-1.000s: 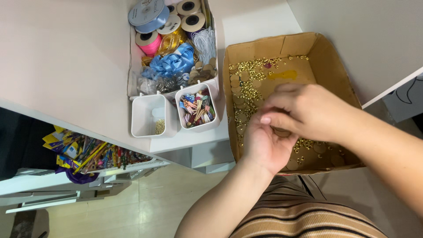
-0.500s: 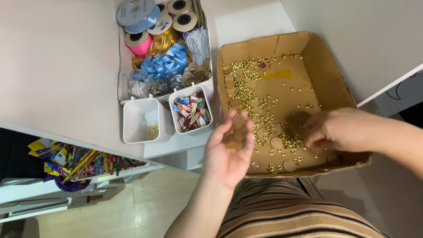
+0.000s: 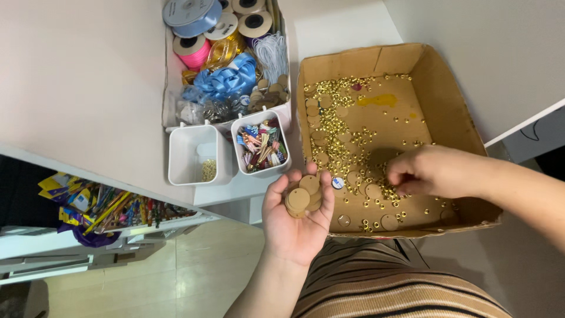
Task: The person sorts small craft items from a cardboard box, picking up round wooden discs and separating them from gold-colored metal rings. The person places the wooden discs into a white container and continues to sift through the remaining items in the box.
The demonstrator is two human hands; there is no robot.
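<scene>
My left hand [image 3: 297,221] is palm up at the near left corner of a shallow cardboard box [image 3: 447,100], holding a small stack of round brown discs [image 3: 303,195]. My right hand [image 3: 438,172] reaches into the box from the right, fingertips down among small gold rings [image 3: 338,126] and more brown discs scattered over the box floor. Whether its fingers pinch anything is hidden.
Left of the box, a white tray [image 3: 170,88] holds ribbon spools [image 3: 194,15], a blue bow and cord. Two white cups stand before it: one [image 3: 197,154] with a few gold bits, one [image 3: 262,144] with coloured tassels. A drawer of colourful items [image 3: 100,203] is open below the table.
My hands have separated: the left hand turned palm up with the discs and moved to the box's left corner, while the right hand shifted right and went down among the rings.
</scene>
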